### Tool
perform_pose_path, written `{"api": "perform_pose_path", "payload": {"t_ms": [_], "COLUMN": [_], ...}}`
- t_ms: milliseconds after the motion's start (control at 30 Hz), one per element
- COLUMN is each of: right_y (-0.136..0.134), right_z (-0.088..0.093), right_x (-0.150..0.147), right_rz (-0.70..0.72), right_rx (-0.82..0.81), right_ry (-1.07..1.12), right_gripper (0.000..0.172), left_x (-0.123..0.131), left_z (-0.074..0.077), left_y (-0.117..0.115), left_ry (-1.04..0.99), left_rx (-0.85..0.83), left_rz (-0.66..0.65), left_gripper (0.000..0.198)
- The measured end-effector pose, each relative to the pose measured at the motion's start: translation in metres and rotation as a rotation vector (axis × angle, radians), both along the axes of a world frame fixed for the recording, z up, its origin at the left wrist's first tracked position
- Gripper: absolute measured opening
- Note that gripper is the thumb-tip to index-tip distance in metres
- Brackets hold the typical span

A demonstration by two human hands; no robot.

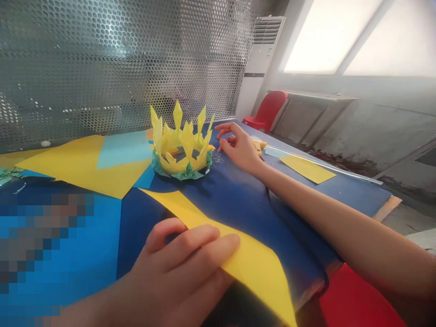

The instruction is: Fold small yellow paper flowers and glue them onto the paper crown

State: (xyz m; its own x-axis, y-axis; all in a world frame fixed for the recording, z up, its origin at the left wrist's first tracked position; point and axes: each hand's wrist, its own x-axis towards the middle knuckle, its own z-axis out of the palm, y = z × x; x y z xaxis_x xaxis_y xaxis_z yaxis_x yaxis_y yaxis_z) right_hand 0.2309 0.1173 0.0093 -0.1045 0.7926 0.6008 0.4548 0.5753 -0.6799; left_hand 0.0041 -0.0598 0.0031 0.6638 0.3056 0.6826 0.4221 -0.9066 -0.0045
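Nearest you, your left hand [184, 263] lies flat, fingers straight and close together, pressing down on a yellow sheet [259, 268]. It grips nothing. The thumb rests on the dark blue covering of the table [238, 200]. The yellow sheet runs in a long pointed shape from the table's middle to its near edge. A bright blue sheet [95, 236] lies to its left, a red sheet [350, 299] to its near right.

Farther off, your right arm stretches across the table. Your right hand [238, 147] sits just right of a paper crown [182, 145]. The fingers are loosely curled, thumb and forefinger a little apart, tips close to the table. Whether they pinch anything cannot be told.

The crown stands upright, with yellow spikes on a green folded base. It is near the right hand but not touching it. Left of it lie a large yellow sheet [78, 165] and a pale blue sheet [122, 147]. Beyond the right hand is a small yellow folded piece [259, 145], and to the right a yellow square [308, 169].

This looks like a reach for something small beside the crown while the near sheet is held still. Any pickup there calls for a fine pinch that does not knock the crown.

Behind everything stands a perforated metal screen [119, 59], with a red chair [269, 111] at far right.
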Motion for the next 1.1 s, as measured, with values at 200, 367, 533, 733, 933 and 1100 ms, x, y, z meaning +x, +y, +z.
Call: {"api": "perform_pose_path", "payload": {"t_ms": [200, 367, 533, 733, 933, 1100], "right_y": [-0.001, -0.003, -0.01, -0.038, -0.067, -0.069], "right_z": [0.006, 0.009, 0.01, 0.022, 0.053, 0.057], "right_x": [0.001, 0.0, -0.005, -0.02, -0.028, -0.026], "right_rz": [-0.086, -0.099, -0.019, 0.292, 1.005, 1.029], "right_rx": [0.077, 0.107, 0.123, 0.062, -0.664, -0.892], "right_ry": [0.075, 0.094, 0.099, 0.027, -0.383, -0.719], "right_gripper": [0.026, 0.018, 0.014, 0.011, 0.041, 0.054], "left_x": [0.009, 0.011, 0.014, 0.015, 0.016, 0.014], "left_z": [0.003, 0.007, 0.011, 0.011, -0.004, -0.005], "left_y": [-0.004, -0.003, 0.001, 0.001, 0.008, 0.011], "left_ry": [0.161, 0.121, 0.111, 0.114, -0.003, -0.012], "left_rx": [0.325, 0.146, 0.138, 0.126, 0.032, -0.041], "left_rz": [-0.076, -0.141, -0.148, -0.135, -0.047, 0.038], "left_gripper": [0.039, 0.049, 0.047, 0.039, 0.036, 0.035]}}
